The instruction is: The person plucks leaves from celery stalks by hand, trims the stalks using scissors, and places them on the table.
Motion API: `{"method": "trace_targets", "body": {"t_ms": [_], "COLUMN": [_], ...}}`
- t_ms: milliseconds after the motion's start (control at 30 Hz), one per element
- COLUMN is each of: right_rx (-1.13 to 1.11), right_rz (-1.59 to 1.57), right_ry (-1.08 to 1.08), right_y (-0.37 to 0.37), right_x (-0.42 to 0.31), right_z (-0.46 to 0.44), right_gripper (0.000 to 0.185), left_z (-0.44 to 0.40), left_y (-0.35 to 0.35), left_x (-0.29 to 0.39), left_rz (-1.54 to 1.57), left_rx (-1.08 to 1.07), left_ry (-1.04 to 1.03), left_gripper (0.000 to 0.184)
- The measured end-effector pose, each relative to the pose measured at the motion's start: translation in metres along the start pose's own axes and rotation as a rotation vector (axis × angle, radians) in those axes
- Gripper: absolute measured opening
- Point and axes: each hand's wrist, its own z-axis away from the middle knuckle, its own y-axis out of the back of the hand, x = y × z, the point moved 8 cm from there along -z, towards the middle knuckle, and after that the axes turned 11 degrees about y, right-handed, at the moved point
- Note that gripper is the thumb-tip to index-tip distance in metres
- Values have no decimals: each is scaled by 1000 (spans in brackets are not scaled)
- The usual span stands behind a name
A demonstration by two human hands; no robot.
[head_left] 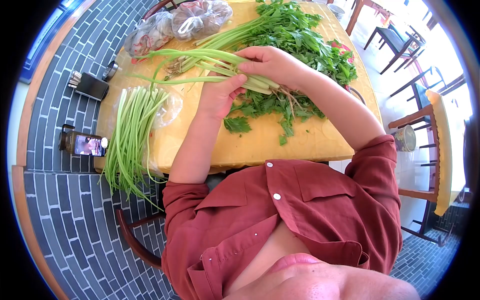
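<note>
Both hands close around a small bunch of pale green stalks [220, 56] above the tabletop [320, 145], upper centre of the frame.

The left hand [220, 95] grips the stalks from below, its thumb laid along them; the right hand [270, 64], just beside it, pinches them nearer the thin brown roots [291, 99]. The free ends reach toward the upper left. Behind and beneath the hands, a leafy green heap [300, 37] fills the upper centre and right. At left, a pile of trimmed stalks [131, 132] hangs partly over the edge, near a phone [90, 145]. Filled plastic bags [200, 20] sit at the upper left.
</note>
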Motion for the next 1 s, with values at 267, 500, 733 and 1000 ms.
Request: {"method": "trace_targets", "body": {"t_ms": [267,500,733,1000], "right_rx": [-56,-87,-111,-131], "right_rz": [346,244,-18,61], "right_ry": [116,94,113,134], "right_y": [3,14,12,7], "right_x": [-18,-13,-14,-15], "right_z": [6,5,8,9], "right_gripper": [44,52,57,52], "left_z": [-1,-1,4,0], "left_y": [8,2,-15,-20], "left_x": [7,5,12,10], "left_rz": [33,44,16,-6], "left_rx": [91,-121,-221,-259], "left_ry": [-65,-18,-46,-108], "left_gripper": [41,47,65,71]}}
